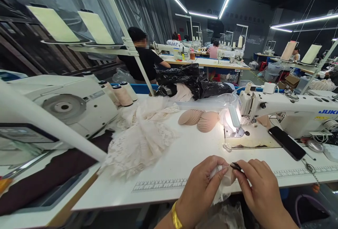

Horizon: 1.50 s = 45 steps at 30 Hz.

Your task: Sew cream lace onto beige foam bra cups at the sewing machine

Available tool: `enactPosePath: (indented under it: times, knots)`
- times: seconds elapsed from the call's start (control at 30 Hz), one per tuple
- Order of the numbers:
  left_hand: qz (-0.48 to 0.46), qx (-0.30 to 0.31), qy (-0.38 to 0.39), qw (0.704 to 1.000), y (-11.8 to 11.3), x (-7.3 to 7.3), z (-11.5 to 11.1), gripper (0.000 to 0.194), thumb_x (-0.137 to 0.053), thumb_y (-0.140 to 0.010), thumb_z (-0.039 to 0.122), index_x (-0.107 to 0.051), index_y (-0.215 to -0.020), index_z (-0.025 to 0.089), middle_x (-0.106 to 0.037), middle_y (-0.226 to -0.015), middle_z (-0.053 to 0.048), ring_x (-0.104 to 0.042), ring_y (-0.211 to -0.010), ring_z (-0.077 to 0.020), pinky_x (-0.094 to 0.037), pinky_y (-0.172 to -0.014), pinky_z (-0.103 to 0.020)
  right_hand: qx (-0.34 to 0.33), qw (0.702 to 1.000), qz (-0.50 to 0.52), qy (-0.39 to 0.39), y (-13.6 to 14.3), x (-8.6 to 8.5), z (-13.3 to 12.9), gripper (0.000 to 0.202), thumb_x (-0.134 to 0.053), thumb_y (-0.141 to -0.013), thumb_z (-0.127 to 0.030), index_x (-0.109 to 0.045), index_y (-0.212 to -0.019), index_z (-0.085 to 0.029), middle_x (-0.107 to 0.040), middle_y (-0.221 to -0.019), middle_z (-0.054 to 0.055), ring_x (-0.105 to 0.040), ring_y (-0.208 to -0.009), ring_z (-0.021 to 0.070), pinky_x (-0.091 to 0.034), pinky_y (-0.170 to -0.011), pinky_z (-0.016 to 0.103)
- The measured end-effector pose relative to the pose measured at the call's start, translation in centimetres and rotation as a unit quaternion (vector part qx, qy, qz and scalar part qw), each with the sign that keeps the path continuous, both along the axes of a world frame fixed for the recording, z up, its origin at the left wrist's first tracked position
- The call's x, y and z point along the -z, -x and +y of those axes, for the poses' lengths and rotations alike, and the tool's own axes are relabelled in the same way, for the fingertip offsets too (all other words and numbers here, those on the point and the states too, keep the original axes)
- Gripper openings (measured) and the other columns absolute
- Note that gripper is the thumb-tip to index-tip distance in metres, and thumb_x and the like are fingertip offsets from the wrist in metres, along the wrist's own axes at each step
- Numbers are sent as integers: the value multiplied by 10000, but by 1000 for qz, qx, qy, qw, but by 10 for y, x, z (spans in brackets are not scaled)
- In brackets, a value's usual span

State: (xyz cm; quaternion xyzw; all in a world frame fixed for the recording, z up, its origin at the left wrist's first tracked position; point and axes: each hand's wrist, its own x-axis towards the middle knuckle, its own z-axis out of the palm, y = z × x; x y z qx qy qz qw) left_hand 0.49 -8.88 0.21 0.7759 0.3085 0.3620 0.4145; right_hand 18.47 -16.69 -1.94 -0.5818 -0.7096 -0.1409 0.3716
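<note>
My left hand point(202, 185), with a yellow band at the wrist, pinches a piece of pale, sheer fabric point(226, 180) over the table's front edge. Close beside it, my right hand point(260, 183) grips a small black tool point(236, 166) that looks like thread snips; its tip is at the fabric. My fingers partly hide both the tool and the cloth. Below my hands the fabric hangs toward my lap. Beyond them stand a white sewing machine point(287, 105) with its lamp lit and two fanned stacks of beige oval pads point(208, 121).
White lace point(139, 144) is heaped at the left of the white table point(195, 151). A black phone point(287, 143) lies at the right. Thread cones point(123, 96) and another machine point(63, 105) stand left. Black plastic bags point(190, 81) lie behind; other people sit farther back.
</note>
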Motion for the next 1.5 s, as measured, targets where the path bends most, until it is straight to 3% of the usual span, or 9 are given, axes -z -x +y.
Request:
enactPosePath:
  times: [0.43, 1.5]
  knots:
    - [-6, 11, -20, 1000, -1, -1, -1, 155, -532, -1000, 254, -657, -911, 226, -699, -866, 25, -654, -798, -146, -487, -759, -247, -11, 997, -48, -56, -1, 2, 2, 191, -518, -1034, -132, -649, -1173, -132, -571, -708, 29, -427, -655, 188, -263, -612, 335]
    - [36, 17, 6, 999, 1, -5, 2, 186, -521, -990, 287, -656, -881, 220, -697, -868, 4, -637, -785, -164, -492, -770, -273, -17, 991, -113, -67, -5, -3, 5, 193, -499, -1010, -64, -670, -1070, -130, -544, -648, 13, -384, -619, 180, -232, -598, 344]
